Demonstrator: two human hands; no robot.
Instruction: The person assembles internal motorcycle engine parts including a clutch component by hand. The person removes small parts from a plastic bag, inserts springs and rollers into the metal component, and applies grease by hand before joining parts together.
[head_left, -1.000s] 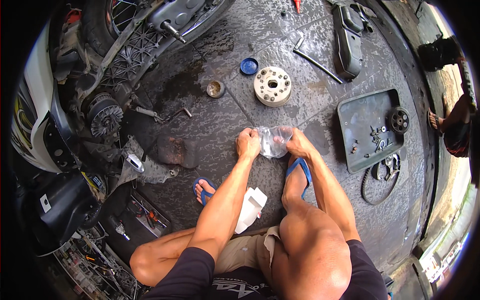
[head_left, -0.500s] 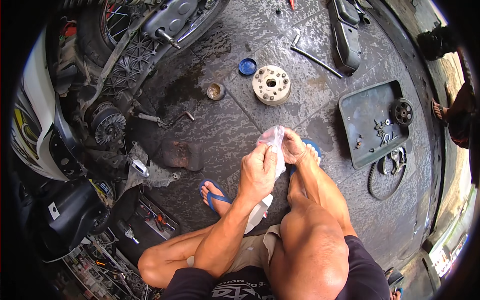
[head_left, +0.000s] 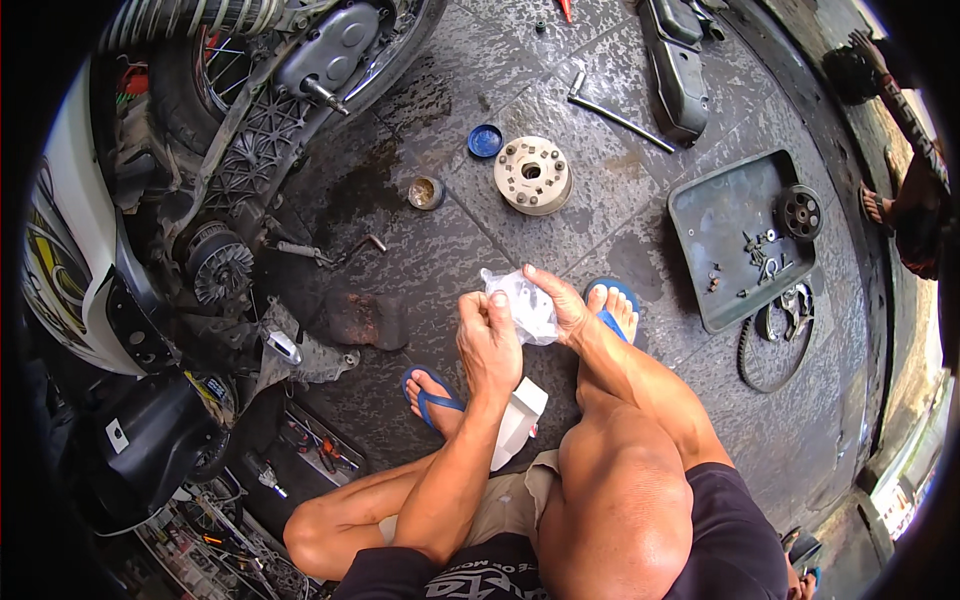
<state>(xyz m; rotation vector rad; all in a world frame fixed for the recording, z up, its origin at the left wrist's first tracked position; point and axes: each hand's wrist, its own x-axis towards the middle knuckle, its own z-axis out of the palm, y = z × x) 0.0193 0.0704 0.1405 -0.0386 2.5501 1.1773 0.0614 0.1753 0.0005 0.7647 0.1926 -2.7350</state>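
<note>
Between my two hands is a clear plastic bag (head_left: 527, 308) with small whitish contents that I cannot make out. My left hand (head_left: 488, 338) closes on the bag's left side, thumb pointing up. From the right, my right hand (head_left: 566, 308) grips the other side with its fingers curled behind the plastic. A white box (head_left: 518, 420) lies just below them, close to my lap. Beyond the hands, a round cream-coloured clutch drum with studs on top (head_left: 533, 175) sits on the floor. An opened small tin (head_left: 426, 191) and a blue lid (head_left: 486, 141) are beside it.
A partly dismantled scooter (head_left: 225, 170) fills the left side, with an open tool case (head_left: 310, 440) near my left knee. On the right stand a grey tray (head_left: 700, 290) of small bolts and a belt (head_left: 765, 385). A T-handle wrench (head_left: 625, 122) lies farther off. Another person's foot (head_left: 875, 205) shows at far right.
The bag has spread out flatter between my hands and shifted slightly left. My hands have drawn a little apart, uncovering more of the white box.
</note>
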